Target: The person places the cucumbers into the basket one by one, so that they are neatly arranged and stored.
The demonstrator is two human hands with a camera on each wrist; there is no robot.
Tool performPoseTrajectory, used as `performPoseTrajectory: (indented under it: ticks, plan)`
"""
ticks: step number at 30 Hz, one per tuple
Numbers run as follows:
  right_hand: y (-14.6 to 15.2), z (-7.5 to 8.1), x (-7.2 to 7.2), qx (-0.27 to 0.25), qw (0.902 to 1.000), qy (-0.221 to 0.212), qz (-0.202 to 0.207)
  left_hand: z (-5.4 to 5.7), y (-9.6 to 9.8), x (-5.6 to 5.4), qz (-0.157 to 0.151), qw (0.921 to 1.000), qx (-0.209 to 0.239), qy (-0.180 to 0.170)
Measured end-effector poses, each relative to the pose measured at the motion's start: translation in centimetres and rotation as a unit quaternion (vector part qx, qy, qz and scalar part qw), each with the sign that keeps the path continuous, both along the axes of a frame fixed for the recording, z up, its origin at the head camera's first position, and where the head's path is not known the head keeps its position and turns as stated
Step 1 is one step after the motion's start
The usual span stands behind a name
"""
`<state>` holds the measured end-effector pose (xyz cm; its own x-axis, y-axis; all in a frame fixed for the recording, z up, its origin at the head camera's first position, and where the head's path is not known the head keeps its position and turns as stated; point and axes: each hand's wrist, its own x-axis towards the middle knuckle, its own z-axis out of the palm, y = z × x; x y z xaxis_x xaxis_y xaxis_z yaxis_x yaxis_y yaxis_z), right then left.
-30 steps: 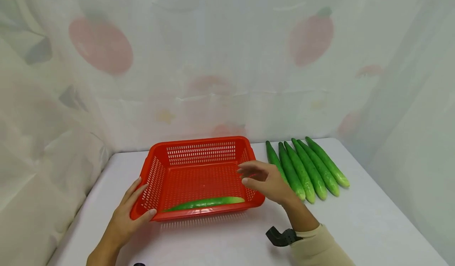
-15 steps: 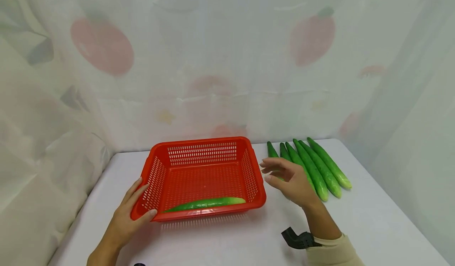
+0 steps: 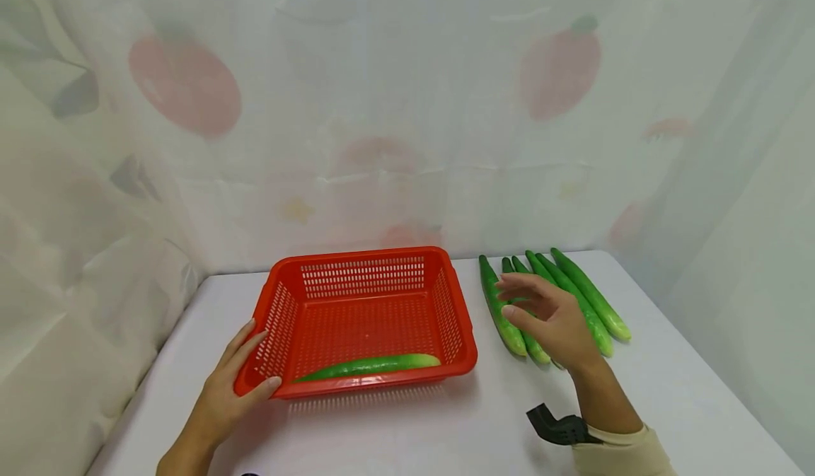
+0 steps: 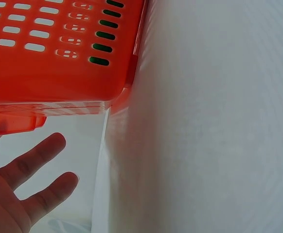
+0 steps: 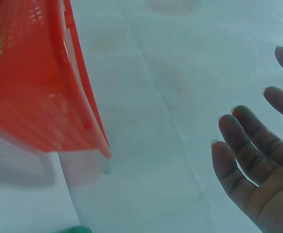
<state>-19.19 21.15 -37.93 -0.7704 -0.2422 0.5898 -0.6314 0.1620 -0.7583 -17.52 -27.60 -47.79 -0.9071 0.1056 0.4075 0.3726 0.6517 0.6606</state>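
A red plastic basket [image 3: 366, 320] with slotted walls stands on the table, and one cucumber [image 3: 369, 366] lies along its near side. My left hand [image 3: 219, 395] rests on the basket's front left corner, thumb on the rim and fingers spread along the outer side. In the left wrist view, two straight fingers [image 4: 39, 155] show apart from the basket wall. My right hand [image 3: 550, 317] hangs with loosely bent fingers and holds nothing. It is above a row of several cucumbers [image 3: 503, 313] right of the basket, partly hiding the middle ones.
A white-covered table [image 3: 395, 437] carries everything. Pale sheeting with fruit prints [image 3: 185, 83] hangs behind and along both sides. A black strap mount [image 3: 560, 426] sits on my right wrist. A small dark object [image 3: 250, 474] shows at the bottom edge.
My right hand has moved right, from over the basket's right rim to above the cucumber row. The left hand and the basket have stayed in place.
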Motion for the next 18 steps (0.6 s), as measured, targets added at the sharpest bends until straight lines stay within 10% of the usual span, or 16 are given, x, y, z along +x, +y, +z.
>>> performPoseTrajectory:
  ticks: [18]
  plan:
    - [5.3,0.1,0.0,0.008,0.9845,-0.002,-0.175,-0.1,0.0,0.0,0.002,1.0,0.003,0.007]
